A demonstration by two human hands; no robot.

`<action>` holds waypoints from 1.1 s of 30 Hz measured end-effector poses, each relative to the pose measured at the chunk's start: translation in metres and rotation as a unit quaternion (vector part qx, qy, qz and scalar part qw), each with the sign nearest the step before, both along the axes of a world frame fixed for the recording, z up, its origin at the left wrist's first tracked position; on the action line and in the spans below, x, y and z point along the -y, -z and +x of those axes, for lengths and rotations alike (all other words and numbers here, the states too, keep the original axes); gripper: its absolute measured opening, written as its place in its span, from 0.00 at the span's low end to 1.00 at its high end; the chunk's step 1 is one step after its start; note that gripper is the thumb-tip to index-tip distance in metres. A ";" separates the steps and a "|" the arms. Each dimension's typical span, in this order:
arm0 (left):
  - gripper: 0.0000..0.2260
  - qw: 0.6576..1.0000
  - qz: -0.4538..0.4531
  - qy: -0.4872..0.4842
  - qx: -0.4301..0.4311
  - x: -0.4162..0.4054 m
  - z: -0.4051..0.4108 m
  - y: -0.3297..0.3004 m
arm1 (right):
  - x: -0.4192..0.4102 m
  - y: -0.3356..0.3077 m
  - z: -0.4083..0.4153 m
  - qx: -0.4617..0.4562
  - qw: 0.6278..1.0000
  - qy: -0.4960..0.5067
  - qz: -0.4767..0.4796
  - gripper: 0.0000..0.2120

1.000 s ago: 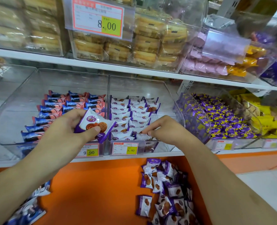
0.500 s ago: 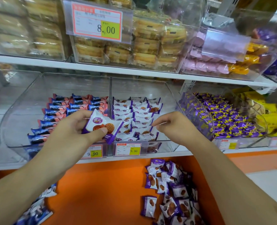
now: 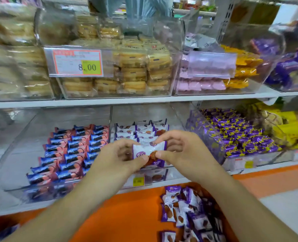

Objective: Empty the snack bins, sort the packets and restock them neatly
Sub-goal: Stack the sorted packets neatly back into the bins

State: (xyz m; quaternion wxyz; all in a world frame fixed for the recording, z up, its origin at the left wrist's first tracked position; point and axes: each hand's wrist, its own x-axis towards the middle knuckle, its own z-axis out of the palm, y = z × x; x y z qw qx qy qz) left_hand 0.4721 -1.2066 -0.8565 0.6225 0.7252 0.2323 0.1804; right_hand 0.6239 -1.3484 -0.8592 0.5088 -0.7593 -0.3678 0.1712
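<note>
From the head cam, a white-and-purple snack packet [image 3: 149, 154] is pinched between the left hand [image 3: 120, 157] and right hand [image 3: 181, 151], held right over the front of the middle clear bin [image 3: 178, 117], with loose packets [image 3: 188, 212] piled below on the orange ledge [image 3: 127, 212].

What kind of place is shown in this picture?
Most likely a shop's snack aisle: clear plastic bins of wrapped snacks stand on white shelves, and a red-bordered price tag reading 8.00 is fixed to one bin.
</note>
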 end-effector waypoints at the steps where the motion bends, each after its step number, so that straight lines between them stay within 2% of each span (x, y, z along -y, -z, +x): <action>1: 0.08 0.999 0.045 0.004 -0.015 -0.001 0.012 -0.002 | 0.006 0.003 0.008 0.041 0.999 0.016 -0.012 0.12; 4: 0.11 0.990 0.138 0.006 -0.031 -0.012 0.057 -0.002 | 0.025 0.014 0.035 0.226 0.967 0.098 -0.059 0.16; 6: 0.13 0.982 0.187 0.009 -0.038 -0.022 0.092 0.006 | 0.034 0.020 0.049 0.266 0.953 0.122 -0.080 0.18; 9: 0.11 0.967 0.245 0.003 -0.062 -0.036 0.144 0.026 | 0.039 0.035 0.060 0.261 0.952 0.117 -0.109 0.21; 16: 0.11 0.915 0.388 -0.012 -0.115 -0.052 0.212 0.063 | 0.040 0.045 0.072 0.250 0.958 0.116 -0.085 0.18; 21: 0.07 0.905 0.411 0.014 -0.108 -0.072 0.230 0.074 | 0.039 0.047 0.073 0.246 0.958 0.124 -0.078 0.16; 28: 0.11 0.876 0.452 0.053 -0.158 -0.078 0.240 0.081 | 0.032 0.048 0.071 0.240 0.959 0.135 -0.074 0.16; 33: 0.10 0.891 0.417 0.041 -0.174 -0.082 0.243 0.081 | 0.031 0.046 0.070 0.228 0.961 0.140 -0.073 0.16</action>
